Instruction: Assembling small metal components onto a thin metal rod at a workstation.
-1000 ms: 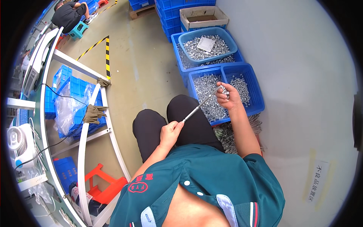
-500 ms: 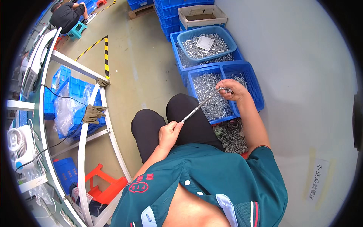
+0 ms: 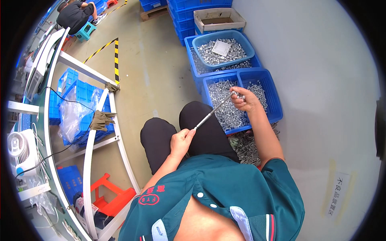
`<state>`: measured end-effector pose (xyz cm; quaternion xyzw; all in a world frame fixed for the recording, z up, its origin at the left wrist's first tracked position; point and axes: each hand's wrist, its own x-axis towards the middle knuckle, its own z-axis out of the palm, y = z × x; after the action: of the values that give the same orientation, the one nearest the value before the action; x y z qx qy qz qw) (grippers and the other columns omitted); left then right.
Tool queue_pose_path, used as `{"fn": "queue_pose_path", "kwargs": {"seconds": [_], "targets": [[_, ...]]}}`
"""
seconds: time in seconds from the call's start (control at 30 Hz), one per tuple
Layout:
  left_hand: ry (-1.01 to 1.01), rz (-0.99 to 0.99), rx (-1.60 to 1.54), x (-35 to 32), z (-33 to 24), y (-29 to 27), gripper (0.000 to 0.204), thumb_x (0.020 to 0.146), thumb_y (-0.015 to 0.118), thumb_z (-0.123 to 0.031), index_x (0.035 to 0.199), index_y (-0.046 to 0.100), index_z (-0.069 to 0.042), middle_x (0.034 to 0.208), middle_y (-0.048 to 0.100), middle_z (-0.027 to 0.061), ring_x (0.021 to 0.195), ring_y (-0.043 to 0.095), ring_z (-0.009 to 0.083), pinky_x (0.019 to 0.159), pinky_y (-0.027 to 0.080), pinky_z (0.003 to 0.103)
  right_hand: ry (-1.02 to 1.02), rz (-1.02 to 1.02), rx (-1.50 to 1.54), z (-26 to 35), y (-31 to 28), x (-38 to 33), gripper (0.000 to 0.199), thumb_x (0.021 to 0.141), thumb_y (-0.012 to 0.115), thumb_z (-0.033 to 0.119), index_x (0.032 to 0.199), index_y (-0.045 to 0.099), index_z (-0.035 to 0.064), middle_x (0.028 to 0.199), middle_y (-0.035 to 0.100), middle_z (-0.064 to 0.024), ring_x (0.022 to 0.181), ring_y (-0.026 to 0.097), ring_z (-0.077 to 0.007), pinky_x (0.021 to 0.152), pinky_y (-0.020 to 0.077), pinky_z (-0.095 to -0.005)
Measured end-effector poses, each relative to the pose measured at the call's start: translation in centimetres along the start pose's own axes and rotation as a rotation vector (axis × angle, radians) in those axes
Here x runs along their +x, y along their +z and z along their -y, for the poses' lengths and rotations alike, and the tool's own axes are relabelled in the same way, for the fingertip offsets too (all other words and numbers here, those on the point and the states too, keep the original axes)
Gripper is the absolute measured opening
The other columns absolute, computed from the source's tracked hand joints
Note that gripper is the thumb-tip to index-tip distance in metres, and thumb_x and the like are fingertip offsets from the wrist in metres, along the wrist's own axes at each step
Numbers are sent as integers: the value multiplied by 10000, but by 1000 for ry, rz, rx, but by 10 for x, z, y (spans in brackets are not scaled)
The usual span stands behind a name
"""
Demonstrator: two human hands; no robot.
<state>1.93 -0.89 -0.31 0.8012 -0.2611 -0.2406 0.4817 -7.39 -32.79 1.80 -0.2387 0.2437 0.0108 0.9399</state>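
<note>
Slantwise across the middle of the frame, a slim metal rod [image 3: 211,115] is held between the two hands. Its lower end is pinched by the left hand [image 3: 181,141], between thumb and curled fingers, just above the dark trousers [image 3: 197,124]. Its upper end is met by the right hand [image 3: 245,99], right of centre, where a few small metal parts [image 3: 240,97] are cupped in bent fingers; whether the rod's tip is gripped there or only touched cannot be told.

Behind the right hand, a blue bin [image 3: 275,114] is seen, split into two compartments, both heaped with loose metal pieces [image 3: 226,106]. Below that bin, a tangle of thin metal rods [image 3: 246,149] is partly hidden by the right forearm. Farther up the frame, a light blue basket [image 3: 253,50] is filled with similar pieces, topped by a white card [image 3: 221,48], and is set in a second blue bin [image 3: 191,60]. At the top, an open carton [image 3: 219,27] is placed beside stacked blue crates [image 3: 183,20].

At the left, a counter [image 3: 60,197] is occupied by a white fan [image 3: 18,149]. Brown cloth [image 3: 102,120] is tied around its white frame [image 3: 89,160], near which a red stool [image 3: 112,203] is seen tipped over at lower left. In the upper left, a teal stool [image 3: 85,31] is occupied by another person [image 3: 74,18] in dark clothes.
</note>
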Motion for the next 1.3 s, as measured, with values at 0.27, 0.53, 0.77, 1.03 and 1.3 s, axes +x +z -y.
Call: {"fn": "queue_pose_path", "kwargs": {"seconds": [0.27, 0.53, 0.77, 1.03, 1.3], "targets": [[0, -8, -4, 0, -1, 2, 418, 863, 616, -319, 610, 477, -17, 502, 373, 111, 441, 324, 188, 434, 320, 346, 28, -1, 85, 0, 3, -5, 145, 874, 562, 131, 948, 550, 7, 701, 536, -61, 468, 398, -44, 332, 266, -137], [-10, -4, -17, 1, -2, 3, 420, 875, 622, -266, 597, 427, -18, 525, 304, -6, 517, 283, 57, 435, 268, 274, -170, -91, -158, -7, 6, -5, 146, 869, 586, 103, 967, 575, -5, 708, 545, -51, 484, 429, -47, 348, 274, -140], [-43, 32, -69, 2, -4, 5, 416, 885, 611, -258, 591, 429, -27, 538, 328, -35, 533, 288, 49, 444, 261, 262, -213, -55, -175, -7, 5, -9, 160, 877, 585, 107, 986, 575, -10, 704, 548, -47, 477, 429, -50, 356, 271, -148], [-86, 110, -224, 5, 3, 10, 375, 888, 611, -245, 604, 490, -32, 561, 422, -48, 543, 345, 29, 472, 295, 230, -231, 187, 177, -23, 5, -10, 178, 916, 532, 155, 1020, 563, 15, 740, 538, -26, 510, 423, -48, 360, 284, -147], [-54, 96, -168, 3, -1, 9, 374, 888, 611, -244, 605, 489, -32, 559, 415, -50, 544, 342, 30, 469, 291, 231, -141, 95, 54, -7, 12, -20, 183, 927, 507, 162, 998, 563, 4, 675, 515, -18, 460, 395, -31, 343, 271, -142]]}}
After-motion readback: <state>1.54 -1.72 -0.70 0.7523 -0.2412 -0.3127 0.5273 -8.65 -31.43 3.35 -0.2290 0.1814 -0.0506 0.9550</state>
